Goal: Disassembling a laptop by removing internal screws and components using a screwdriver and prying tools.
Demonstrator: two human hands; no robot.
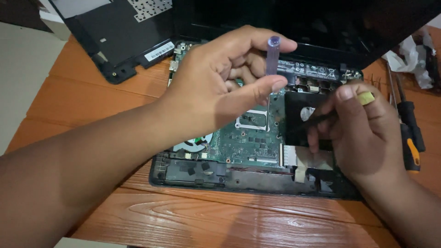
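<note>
An opened laptop base (pixel 257 181) lies on the wooden table, its green circuit board (pixel 243 140) exposed. My left hand (pixel 216 80) pinches a small clear-purple-handled screwdriver (pixel 273 55) upright between thumb and forefinger, its tip down over the board near the bare processor socket (pixel 251 120). My right hand (pixel 363 131) holds a thin black tool (pixel 317 120) that points left across the black drive (pixel 301 110), fingers resting on the drive's lower edge. A yellowish patch sits on one right fingertip.
A detached black laptop cover (pixel 115 36) lies at the back left. The laptop screen (pixel 321 23) stands behind the base. Screwdrivers with black and orange handles (pixel 411 133) lie at the right, by crumpled white plastic (pixel 411 57). The fan (pixel 195 142) shows under my left wrist.
</note>
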